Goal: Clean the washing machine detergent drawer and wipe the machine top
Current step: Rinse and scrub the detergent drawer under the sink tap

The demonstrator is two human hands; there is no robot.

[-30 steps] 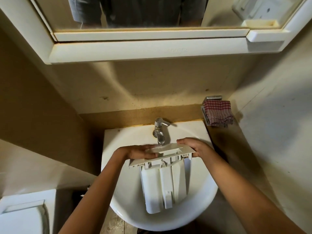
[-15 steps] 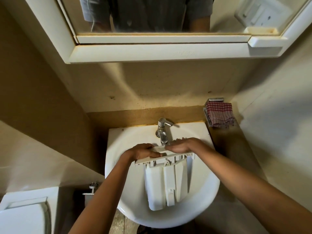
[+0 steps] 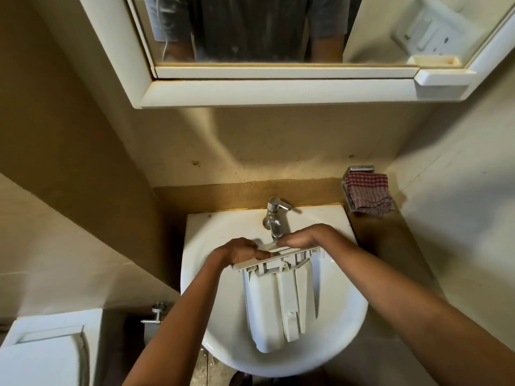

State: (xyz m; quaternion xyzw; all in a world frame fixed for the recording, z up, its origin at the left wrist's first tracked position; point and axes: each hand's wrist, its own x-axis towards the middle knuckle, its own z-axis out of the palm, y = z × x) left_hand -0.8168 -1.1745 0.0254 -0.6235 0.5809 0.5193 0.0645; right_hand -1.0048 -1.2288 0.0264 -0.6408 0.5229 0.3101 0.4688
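The detergent drawer hangs mid-frame over the sink, its long axis running from the tap toward the bottom of the frame. The left hand and right hand both clasp its front panel at the upper end, directly under the spout.

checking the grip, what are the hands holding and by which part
Both hold the detergent drawer by its front panel: the left hand at the panel's left end, the right hand over its far edge.
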